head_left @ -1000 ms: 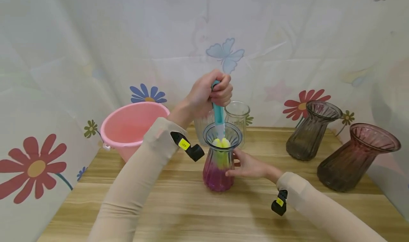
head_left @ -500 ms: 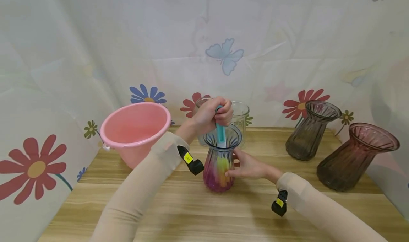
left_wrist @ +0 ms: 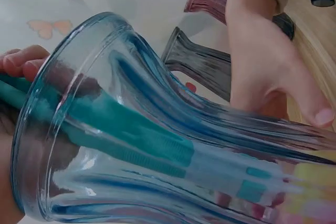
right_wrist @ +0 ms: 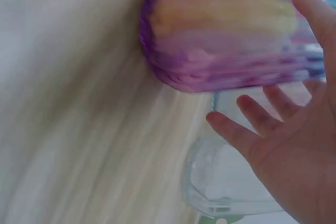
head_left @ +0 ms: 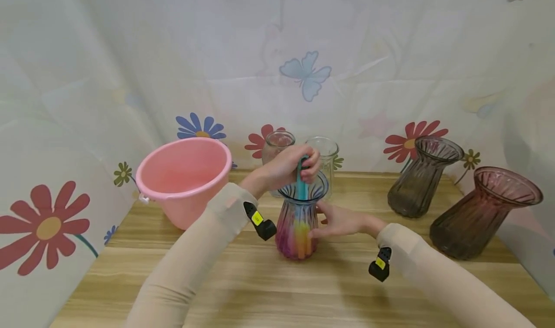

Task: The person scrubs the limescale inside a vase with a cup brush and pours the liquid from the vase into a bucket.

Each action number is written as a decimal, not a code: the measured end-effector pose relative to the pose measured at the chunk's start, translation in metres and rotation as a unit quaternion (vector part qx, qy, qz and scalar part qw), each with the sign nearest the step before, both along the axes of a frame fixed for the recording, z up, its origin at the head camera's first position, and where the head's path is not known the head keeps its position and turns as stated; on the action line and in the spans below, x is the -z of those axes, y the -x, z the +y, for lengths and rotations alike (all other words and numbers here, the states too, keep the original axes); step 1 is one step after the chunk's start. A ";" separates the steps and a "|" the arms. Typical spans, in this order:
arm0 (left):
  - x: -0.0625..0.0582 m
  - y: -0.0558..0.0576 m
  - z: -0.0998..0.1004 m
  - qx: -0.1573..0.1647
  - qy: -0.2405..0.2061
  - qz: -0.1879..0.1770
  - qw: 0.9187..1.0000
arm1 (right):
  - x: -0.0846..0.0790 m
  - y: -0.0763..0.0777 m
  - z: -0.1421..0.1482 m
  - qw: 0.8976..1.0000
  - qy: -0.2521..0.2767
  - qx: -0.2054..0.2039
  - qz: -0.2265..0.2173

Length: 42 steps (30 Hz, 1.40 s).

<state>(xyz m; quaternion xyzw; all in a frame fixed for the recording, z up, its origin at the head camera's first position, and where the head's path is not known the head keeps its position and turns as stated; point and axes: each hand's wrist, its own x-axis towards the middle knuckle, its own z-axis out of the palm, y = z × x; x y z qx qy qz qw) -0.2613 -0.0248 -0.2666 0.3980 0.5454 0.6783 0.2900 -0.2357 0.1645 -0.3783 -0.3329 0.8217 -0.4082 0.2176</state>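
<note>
Here the left grip point(head_left: 289, 165) encircles a teal handle point(head_left: 302, 188).

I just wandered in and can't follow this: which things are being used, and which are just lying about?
In use:
Blue-and-purple vase
Teal-handled brush, held in the left grip, its head inside that vase

Seemingly just standing about:
Pink bucket
One clear jar, another clear jar
Grey vase
Pink-tinted vase

Pink bucket point(head_left: 178, 210) at left, two clear jars point(head_left: 276, 147) farther back, gray vase point(head_left: 418, 186) and reddish vase point(head_left: 483, 215) right
</note>
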 end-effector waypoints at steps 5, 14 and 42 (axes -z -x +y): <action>0.000 -0.001 0.001 0.000 0.005 0.004 1.000 | -0.004 0.005 0.000 0.999 0.009 -0.017 -0.027; -0.015 -0.003 -0.003 -0.039 -0.045 -0.019 0.998 | 0.008 0.003 -0.003 0.998 0.045 0.011 -0.037; -0.036 -0.004 0.002 -0.023 -0.054 -0.003 0.998 | 0.014 -0.002 -0.005 0.997 0.061 0.049 -0.012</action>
